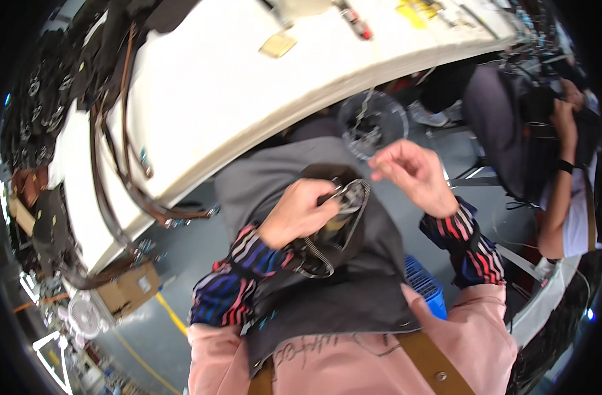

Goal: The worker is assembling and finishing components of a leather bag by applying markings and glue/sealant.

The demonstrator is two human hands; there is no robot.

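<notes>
A small dark bag (354,230) lies in my lap on a grey apron (268,178). My left hand (298,214) is closed on the bag's upper edge, its fingers curled over the rim. A metal chain (324,260) hangs in a loop below that hand, and another stretch of it runs along the bag's right side. To the upper right of the bag, apart from it, my right hand (413,174) is raised with thumb and fingertips pinched together. Whatever that pinch holds, if anything, is too small to make out.
A white worktable (235,85) curves across the front, with dark straps (100,178) draped over its left end. Under its edge stands a clear bin (393,112). A blue basket (426,286) is by my right side. Another person (558,191) sits at right.
</notes>
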